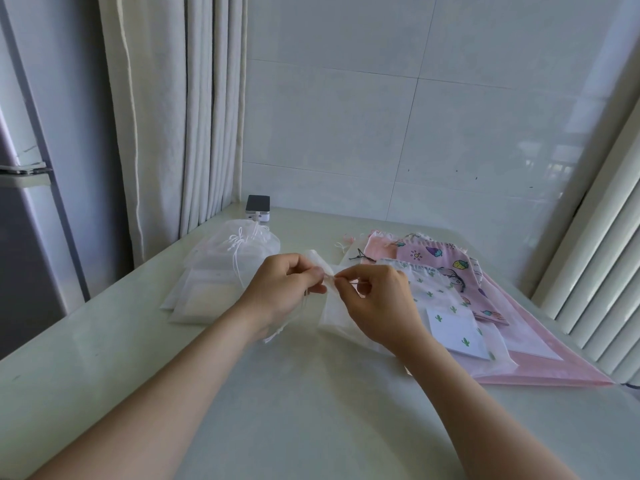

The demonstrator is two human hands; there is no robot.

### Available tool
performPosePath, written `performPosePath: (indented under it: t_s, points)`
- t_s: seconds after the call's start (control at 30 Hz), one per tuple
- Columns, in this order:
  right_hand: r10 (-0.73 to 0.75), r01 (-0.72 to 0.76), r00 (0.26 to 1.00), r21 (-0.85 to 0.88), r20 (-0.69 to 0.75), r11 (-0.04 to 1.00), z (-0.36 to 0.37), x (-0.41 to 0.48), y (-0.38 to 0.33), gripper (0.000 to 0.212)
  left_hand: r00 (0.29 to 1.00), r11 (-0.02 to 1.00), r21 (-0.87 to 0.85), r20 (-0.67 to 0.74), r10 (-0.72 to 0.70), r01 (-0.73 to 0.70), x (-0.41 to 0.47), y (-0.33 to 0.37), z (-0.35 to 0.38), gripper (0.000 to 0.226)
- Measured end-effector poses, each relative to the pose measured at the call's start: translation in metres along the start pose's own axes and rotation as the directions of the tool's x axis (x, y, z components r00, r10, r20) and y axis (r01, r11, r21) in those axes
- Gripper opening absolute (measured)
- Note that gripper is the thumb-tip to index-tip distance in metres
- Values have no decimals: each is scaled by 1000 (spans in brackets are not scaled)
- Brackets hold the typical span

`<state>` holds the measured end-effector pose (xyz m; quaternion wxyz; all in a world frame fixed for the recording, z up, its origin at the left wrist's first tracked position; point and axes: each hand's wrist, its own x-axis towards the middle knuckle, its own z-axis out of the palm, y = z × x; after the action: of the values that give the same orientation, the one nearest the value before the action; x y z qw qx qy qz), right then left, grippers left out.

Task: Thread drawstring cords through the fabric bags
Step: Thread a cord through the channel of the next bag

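A sheer white organza bag (331,311) hangs between my two hands above the middle of the table. My left hand (282,289) pinches the bag's upper hem with curled fingers. My right hand (379,299) pinches a thin dark threading tool (356,280) at the same hem, fingertips almost touching the left ones. A white drawstring cord (277,336) dangles below my left wrist.
A pile of white organza bags (225,268) with white cords lies at the left. Printed pink, purple and cactus-pattern bags (446,271) lie at the right on a pink sheet (540,368). A small dark-topped box (258,207) stands at the back by the curtain.
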<state>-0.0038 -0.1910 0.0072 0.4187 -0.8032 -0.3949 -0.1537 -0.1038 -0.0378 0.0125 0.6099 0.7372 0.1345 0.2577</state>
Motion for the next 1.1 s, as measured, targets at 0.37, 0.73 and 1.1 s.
performPosePath:
  t_s: [0.37,0.73,1.1]
  points:
    - [270,-292,956,358,112,887,-8,4,-7,17,999,997,71,40,-36,33,-2,8,-2,27]
    - [208,-204,978,280,15,938,-6,1,-2,17,970,955,170,43,240,-244,-7,5,-3,25]
    - [68,-71,987,16,145,997,6,-4,-5,15,967,945,229,-49,251,-234,-9,6,2,28]
